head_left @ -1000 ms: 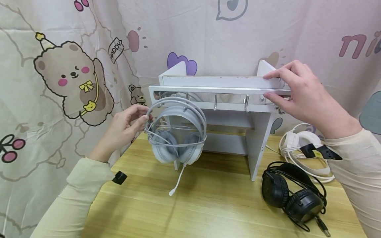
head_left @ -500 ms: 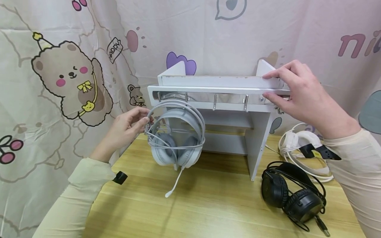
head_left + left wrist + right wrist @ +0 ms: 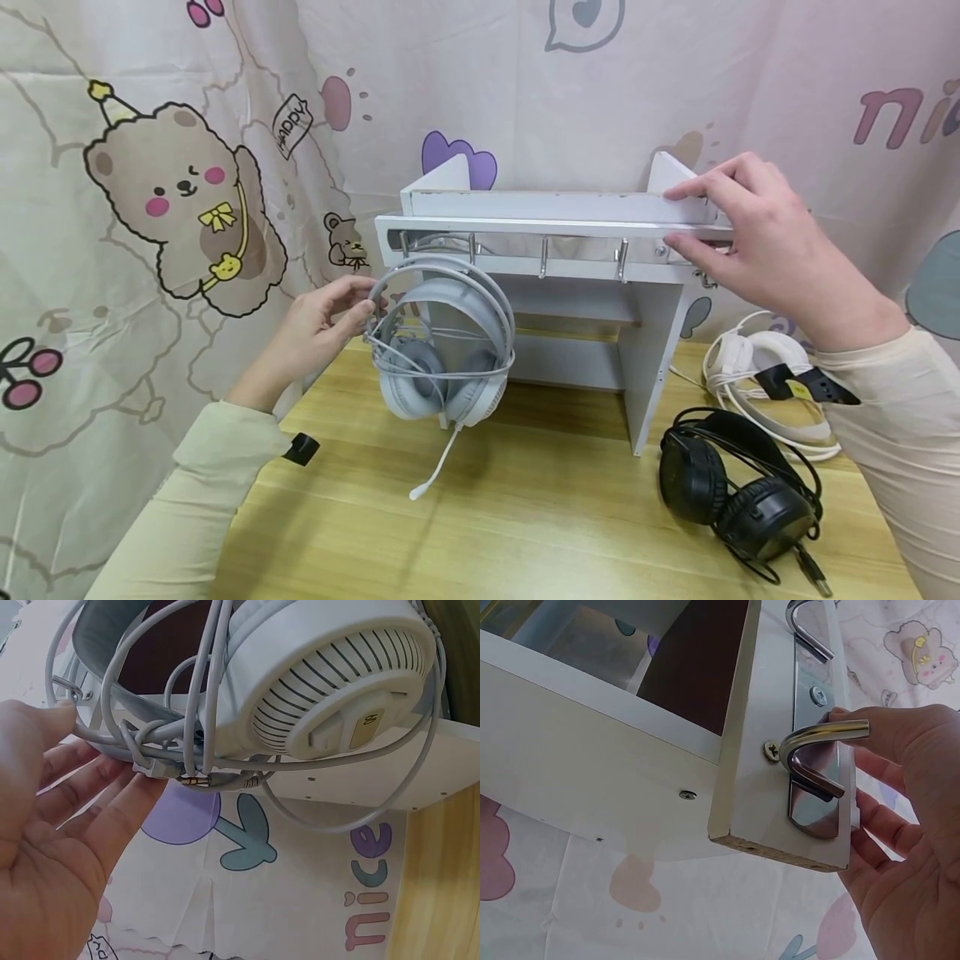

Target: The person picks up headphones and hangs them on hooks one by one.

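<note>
My left hand (image 3: 315, 329) pinches the left side of a pale grey headset (image 3: 480, 400), at its headband and wrapped cable. In the left wrist view, the fingertips lie under the looped cable (image 3: 155, 735), beside the slotted ear cup (image 3: 337, 682). The headset is upright before the hook board of a white shelf (image 3: 652, 367), its microphone (image 3: 420, 490) dangling. Whether a metal hook (image 3: 472, 248) bears the headband cannot be told. My right hand (image 3: 768, 237) grips the right end of that board, thumb in front by a hook (image 3: 821, 735), fingers above.
To the right, a black headset (image 3: 765, 512) lies on the wooden table (image 3: 525, 533). Behind it is a white headset (image 3: 772, 350) with its cable coiled. More hooks (image 3: 544, 257) line the board. A patterned curtain (image 3: 600, 100) hangs behind and at left.
The headset has sunk slightly and its microphone has swung to the left. My left hand has dropped a little with it. The right hand has stayed on the board.
</note>
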The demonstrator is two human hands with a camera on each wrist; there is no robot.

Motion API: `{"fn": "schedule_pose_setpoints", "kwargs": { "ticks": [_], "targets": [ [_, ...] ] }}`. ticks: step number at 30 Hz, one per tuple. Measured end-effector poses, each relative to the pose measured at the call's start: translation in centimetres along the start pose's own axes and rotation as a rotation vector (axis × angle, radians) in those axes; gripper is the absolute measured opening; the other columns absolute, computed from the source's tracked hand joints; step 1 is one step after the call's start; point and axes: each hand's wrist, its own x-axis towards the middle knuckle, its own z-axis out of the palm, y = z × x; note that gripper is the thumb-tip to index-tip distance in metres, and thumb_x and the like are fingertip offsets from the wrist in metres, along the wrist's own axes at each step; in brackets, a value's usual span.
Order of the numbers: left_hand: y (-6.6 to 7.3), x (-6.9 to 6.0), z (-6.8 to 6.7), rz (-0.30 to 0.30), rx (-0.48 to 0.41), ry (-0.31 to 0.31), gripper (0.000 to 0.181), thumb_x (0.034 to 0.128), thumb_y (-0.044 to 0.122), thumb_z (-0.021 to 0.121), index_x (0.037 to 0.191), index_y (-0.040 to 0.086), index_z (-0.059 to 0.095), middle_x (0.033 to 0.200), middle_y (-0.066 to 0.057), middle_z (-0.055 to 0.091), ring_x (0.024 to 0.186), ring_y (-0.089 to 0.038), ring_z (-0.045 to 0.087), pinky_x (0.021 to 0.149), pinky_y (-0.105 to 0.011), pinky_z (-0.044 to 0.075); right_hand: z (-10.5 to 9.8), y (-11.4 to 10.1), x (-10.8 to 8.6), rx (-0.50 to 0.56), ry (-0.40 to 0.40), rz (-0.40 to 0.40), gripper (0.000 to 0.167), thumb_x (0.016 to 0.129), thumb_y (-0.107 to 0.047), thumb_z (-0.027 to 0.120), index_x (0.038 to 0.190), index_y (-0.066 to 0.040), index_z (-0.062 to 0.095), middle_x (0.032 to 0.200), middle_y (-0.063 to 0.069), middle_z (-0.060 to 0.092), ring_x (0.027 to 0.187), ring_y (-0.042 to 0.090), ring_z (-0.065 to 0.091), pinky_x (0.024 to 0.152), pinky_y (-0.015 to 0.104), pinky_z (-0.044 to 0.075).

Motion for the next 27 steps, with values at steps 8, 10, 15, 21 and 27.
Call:
{"fn": "schedule_pose_setpoints", "kwargs": {
  "ticks": [8,10,15,21,27],
  "targets": [
    [0.16,-0.01,-0.16,0.017,-0.032,0.006,0.03,0.1099,0.01,0.059,0.137,0.002,0.067,0.117,-0.02,0.077,0.103,0.006,0.071,0.086,-0.012,0.059,0.08,0.1,0.02,0.006,0.008,-0.01,0.047,0.083,0.002,0.088,0.128,-0.001,0.072,0.114,0.027,0.057,0.1,0.036,0.049,0.081,0.038,0.033],
    [0.15,0.03,-0.18,0.022,-0.029,0.006,0.03,0.1095,0.01,0.059,0.138,0.002,0.067,0.117,-0.02,0.077,0.102,0.006,0.072,0.086,-0.011,0.058,0.12,0.14,0.03,0.008,0.013,-0.016,0.048,0.083,0.002,0.088,0.128,-0.001,0.072,0.113,0.027,0.058,0.1,0.036,0.049,0.081,0.038,0.034],
    [0.26,0.08,-0.25,0.027,-0.041,0.007,0.03,0.1084,0.008,0.061,0.138,0.003,0.066,0.117,-0.021,0.077,0.102,0.005,0.073,0.086,-0.012,0.059,0.11,0.18,0.06,0.005,0.015,-0.022,0.048,0.082,0.002,0.088,0.127,-0.001,0.072,0.113,0.027,0.058,0.099,0.035,0.049,0.08,0.039,0.033],
    [0.4,0.17,-0.37,0.044,-0.043,0.021,0.03,0.106,0.004,0.064,0.136,0.003,0.067,0.115,-0.022,0.077,0.1,0.005,0.073,0.085,-0.013,0.06,0.06,0.15,0.06,0.001,0.01,-0.019,0.048,0.083,0.002,0.088,0.128,-0.001,0.072,0.113,0.027,0.058,0.099,0.035,0.049,0.08,0.038,0.034],
    [0.46,0.25,-0.46,0.053,-0.028,0.026,0.03,0.1048,0.004,0.066,0.135,0.004,0.068,0.115,-0.022,0.078,0.099,0.004,0.074,0.083,-0.013,0.06,0.03,0.1,0.05,0.0,0.004,-0.011,0.047,0.084,0.001,0.088,0.128,-0.001,0.072,0.115,0.027,0.058,0.102,0.037,0.05,0.08,0.038,0.035]
  ]
}}
